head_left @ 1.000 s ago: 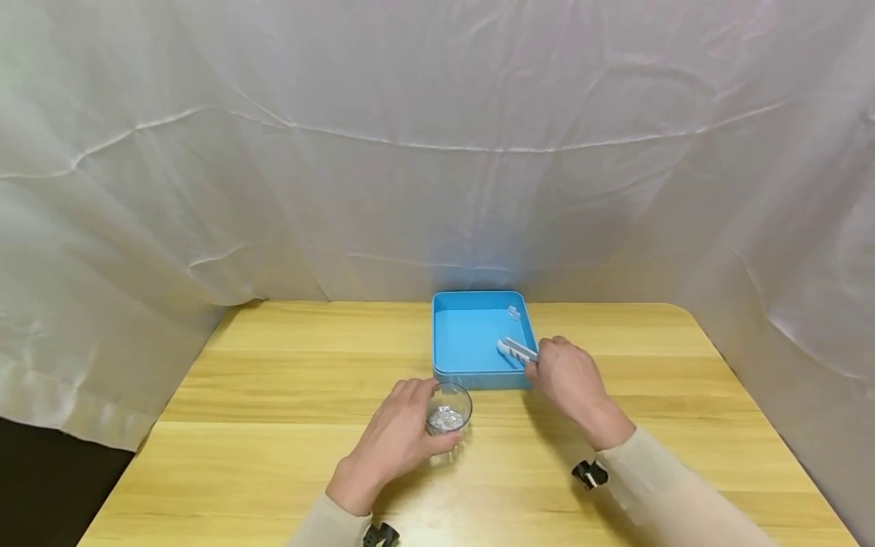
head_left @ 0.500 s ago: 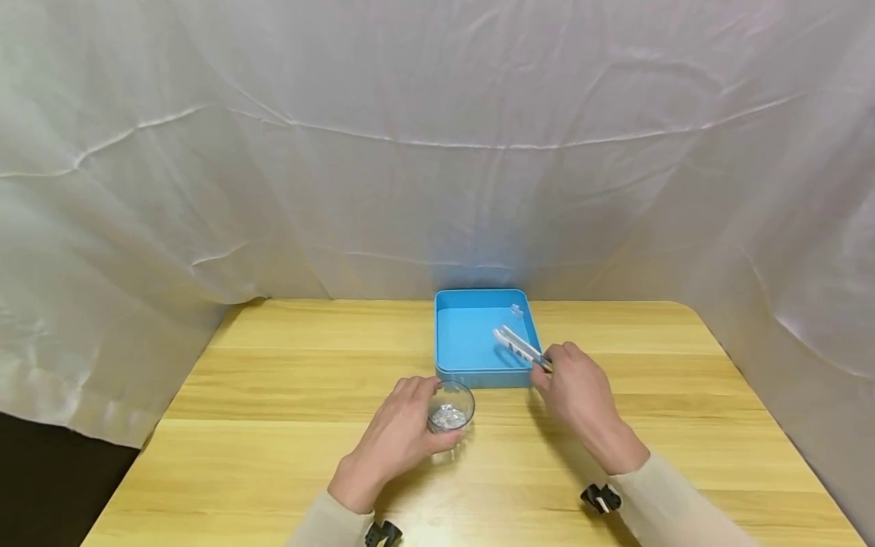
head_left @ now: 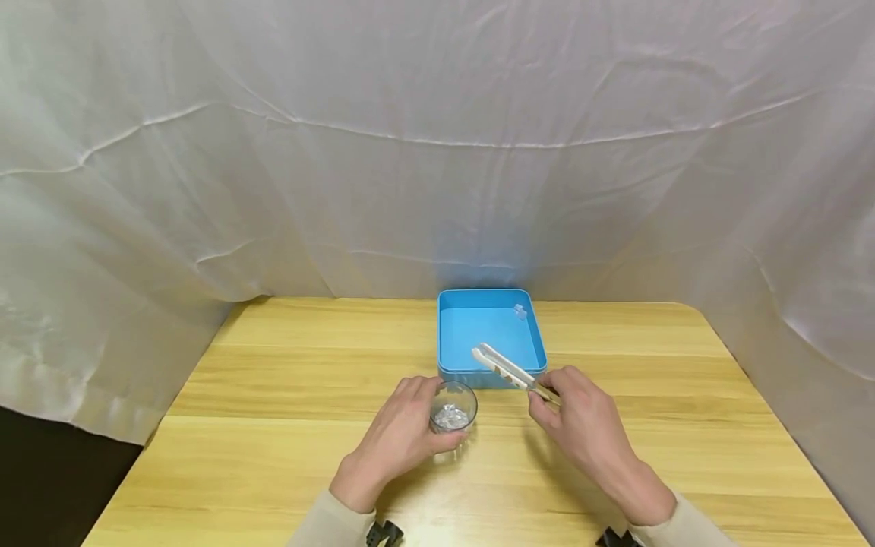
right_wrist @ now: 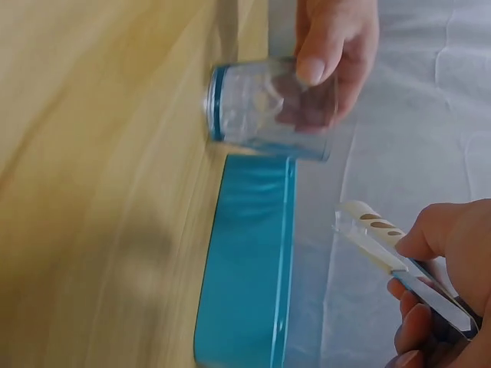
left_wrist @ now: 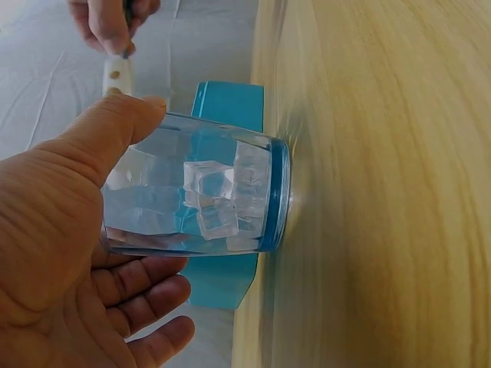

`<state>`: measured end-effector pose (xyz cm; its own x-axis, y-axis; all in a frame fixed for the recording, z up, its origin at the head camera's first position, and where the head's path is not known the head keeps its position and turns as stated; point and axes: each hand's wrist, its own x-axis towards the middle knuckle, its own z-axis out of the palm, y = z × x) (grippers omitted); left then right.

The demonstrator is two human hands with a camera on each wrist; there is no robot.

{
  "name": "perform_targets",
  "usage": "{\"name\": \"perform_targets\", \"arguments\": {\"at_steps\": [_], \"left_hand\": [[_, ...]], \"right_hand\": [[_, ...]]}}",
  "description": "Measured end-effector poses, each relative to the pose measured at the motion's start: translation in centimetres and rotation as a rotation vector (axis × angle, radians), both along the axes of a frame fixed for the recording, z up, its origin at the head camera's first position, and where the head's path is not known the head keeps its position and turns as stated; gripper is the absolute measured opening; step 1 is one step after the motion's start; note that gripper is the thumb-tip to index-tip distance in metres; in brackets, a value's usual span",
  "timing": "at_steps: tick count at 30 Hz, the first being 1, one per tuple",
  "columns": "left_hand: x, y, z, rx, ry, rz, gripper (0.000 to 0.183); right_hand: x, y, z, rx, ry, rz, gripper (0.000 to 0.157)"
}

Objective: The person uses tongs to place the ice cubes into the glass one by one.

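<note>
My left hand [head_left: 399, 437] grips a clear drinking glass [left_wrist: 265, 192] near its rim, thumb on one side and fingers on the other. The glass stands upright on the table, with several clear ice cubes [left_wrist: 217, 199] in its bottom. In my right hand [head_left: 584, 425] is a pair of tongs [head_left: 509, 371] with pale, holed tips and metal arms. They are raised over the near edge of a blue square tray [head_left: 472, 334]. A clear piece [right_wrist: 347, 225] shows at the tong tips in the right wrist view. Another clear cube [head_left: 520, 312] lies in the tray's far right corner.
The tray stands at the back of the wooden table [head_left: 273, 456], just beyond the glass. A pale curtain [head_left: 410, 190] hangs behind the table and along both sides. Small black devices [head_left: 384, 534] sit at the wrists.
My right hand has drawn back toward me, lifting the tongs from inside the tray to above its near edge, closer to the glass. My left hand keeps its hold on the glass.
</note>
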<state>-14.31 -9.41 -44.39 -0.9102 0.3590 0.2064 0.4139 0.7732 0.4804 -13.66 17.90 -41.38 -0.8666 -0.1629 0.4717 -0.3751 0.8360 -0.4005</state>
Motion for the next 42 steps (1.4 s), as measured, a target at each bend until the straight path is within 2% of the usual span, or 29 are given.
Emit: {"name": "perform_targets", "arguments": {"at_steps": [5,11,17,25,42], "left_hand": [[0.0,0.0,0.0,-0.003,0.002,-0.001,0.079],[0.0,-0.1,0.1,0.011,-0.006,0.004,0.081],[-0.1,0.0,0.1,-0.002,-0.002,0.008,0.078],[0.0,0.1,0.1,0.004,-0.003,0.000,0.074],[0.0,0.1,0.0,0.001,-0.001,0.009,0.074]], "right_hand": [[1.3,-0.1,0.1,-0.022,0.114,0.069,0.012],[2.4,-0.2,0.0,-0.048,0.190,0.165,0.018],[2.8,-0.4,-1.0,-0.057,0.244,0.238,0.020],[3.0,-0.5,-2.3,-0.043,0.237,0.266,0.020],[3.1,-0.6,-2.6,-0.034,0.165,0.228,0.021]]}}
